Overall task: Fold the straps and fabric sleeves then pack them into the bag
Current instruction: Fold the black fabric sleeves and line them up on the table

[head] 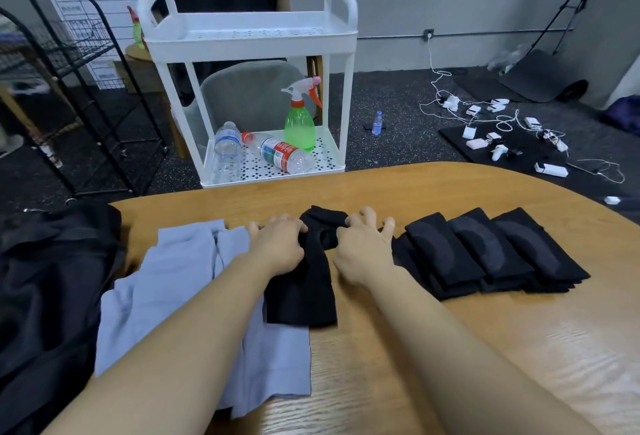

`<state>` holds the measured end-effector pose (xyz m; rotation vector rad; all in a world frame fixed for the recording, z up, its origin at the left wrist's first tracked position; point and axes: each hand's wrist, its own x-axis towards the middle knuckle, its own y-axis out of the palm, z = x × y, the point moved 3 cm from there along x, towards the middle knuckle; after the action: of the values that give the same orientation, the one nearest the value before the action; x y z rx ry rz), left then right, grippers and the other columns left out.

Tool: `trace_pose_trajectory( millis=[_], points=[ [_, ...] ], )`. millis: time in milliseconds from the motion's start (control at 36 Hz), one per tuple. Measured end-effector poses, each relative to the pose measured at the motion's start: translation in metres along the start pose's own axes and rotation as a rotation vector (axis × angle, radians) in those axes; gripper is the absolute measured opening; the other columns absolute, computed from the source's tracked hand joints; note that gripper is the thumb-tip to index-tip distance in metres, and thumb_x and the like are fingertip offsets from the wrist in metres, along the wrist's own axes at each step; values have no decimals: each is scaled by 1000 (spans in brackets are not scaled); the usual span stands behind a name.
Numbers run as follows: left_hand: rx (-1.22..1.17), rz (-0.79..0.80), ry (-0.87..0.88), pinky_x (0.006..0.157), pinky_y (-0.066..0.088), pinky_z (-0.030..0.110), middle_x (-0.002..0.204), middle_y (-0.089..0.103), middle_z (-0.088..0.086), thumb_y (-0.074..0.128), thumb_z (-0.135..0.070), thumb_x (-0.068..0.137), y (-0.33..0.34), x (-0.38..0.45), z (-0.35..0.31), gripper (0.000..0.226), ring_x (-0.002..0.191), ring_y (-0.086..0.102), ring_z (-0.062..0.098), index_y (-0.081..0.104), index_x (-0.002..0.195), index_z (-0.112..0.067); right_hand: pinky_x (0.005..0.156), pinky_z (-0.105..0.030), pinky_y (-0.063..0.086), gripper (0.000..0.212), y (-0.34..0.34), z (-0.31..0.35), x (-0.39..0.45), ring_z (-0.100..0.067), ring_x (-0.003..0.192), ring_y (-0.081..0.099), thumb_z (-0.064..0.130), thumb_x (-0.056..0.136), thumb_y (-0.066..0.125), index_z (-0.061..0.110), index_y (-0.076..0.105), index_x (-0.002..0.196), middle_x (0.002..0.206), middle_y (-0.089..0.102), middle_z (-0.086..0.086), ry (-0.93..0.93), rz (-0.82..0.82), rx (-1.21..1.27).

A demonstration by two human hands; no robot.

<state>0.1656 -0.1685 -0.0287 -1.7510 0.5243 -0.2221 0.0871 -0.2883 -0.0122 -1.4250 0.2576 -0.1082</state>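
Observation:
A black fabric sleeve (304, 292) lies lengthwise on the wooden table (519, 337) between my arms. My left hand (277, 244) grips its far left part with curled fingers. My right hand (363, 247) pinches the same sleeve from the right, fingers spread and bent. Its far end (323, 218) is bunched up beyond my fingers. Three folded black sleeves (491, 251) lie in a row to the right. Light blue fabric sleeves (166, 289) lie spread under my left forearm. A black bag (52, 289) slumps at the table's left edge.
Beyond the table stands a white two-tier cart (249, 36) holding water bottles and a green spray bottle (299, 122). A black wire rack (79, 88) is at the left. Chargers and cables (502, 129) litter the floor on the right. A person in black stands behind the cart.

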Motion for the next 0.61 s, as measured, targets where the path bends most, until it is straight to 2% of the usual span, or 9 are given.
trace_pose_trajectory(
  millis=[139,194,250,306,333,417,472,556,611],
  points=[
    [-91,-116,19,94,17,28,136,44,-8,40,-1,91,-14,-21,-5,57,121,43,11,48,140,-28,112,-53,5,38,-12,1,-27,-26,145,2,14,92,36,11,46,129,149,25,-5,-65,-169,43],
    [-120,-170,34,100,16,28,137,45,-10,38,0,92,-26,-33,-9,56,118,46,11,49,140,-29,111,-51,4,45,-19,1,-40,-25,146,0,13,92,37,12,41,136,152,21,-4,-75,-233,57],
    [-142,-224,55,106,16,30,135,46,-11,38,-1,93,-39,-48,-14,54,105,44,11,51,138,-29,110,-50,3,49,-27,0,-53,-24,145,-1,10,91,38,13,38,140,153,19,-4,-80,-308,70],
    [-169,-288,88,106,16,30,131,48,-12,37,-1,95,-50,-65,-19,51,96,38,9,54,135,-28,108,-48,2,52,-35,-1,-68,-23,145,-1,8,91,39,14,36,143,154,17,-3,-84,-377,81],
    [-185,-317,109,104,14,27,130,49,-12,38,-2,95,-54,-74,-21,50,98,40,8,56,134,-28,108,-48,2,54,-38,-2,-76,-22,145,0,8,91,40,14,35,144,155,18,-3,-88,-409,83],
    [-237,-386,166,89,13,19,130,50,-11,40,-3,96,-67,-102,-29,47,118,45,9,59,130,-28,105,-50,7,53,-48,-7,-100,-21,141,6,8,88,43,12,42,140,152,27,-5,-111,-542,103],
    [-284,-419,204,85,13,18,131,52,-8,43,-4,96,-74,-121,-36,44,124,45,11,61,129,-27,103,-52,15,49,-55,-11,-119,-22,138,14,10,84,43,11,51,133,146,37,-7,-121,-642,117],
    [-386,-442,265,93,21,22,120,52,-11,47,-4,96,-78,-151,-46,40,113,51,15,65,124,-25,99,-49,18,44,-64,-18,-149,-23,135,25,15,86,42,10,58,127,139,46,-8,-133,-745,135],
    [-457,-439,325,102,33,32,107,49,-18,49,0,94,-77,-172,-55,39,99,53,13,67,122,-21,99,-49,20,40,-68,-22,-171,-25,134,29,16,88,43,10,60,124,136,49,-8,-137,-792,140]
  ],
)
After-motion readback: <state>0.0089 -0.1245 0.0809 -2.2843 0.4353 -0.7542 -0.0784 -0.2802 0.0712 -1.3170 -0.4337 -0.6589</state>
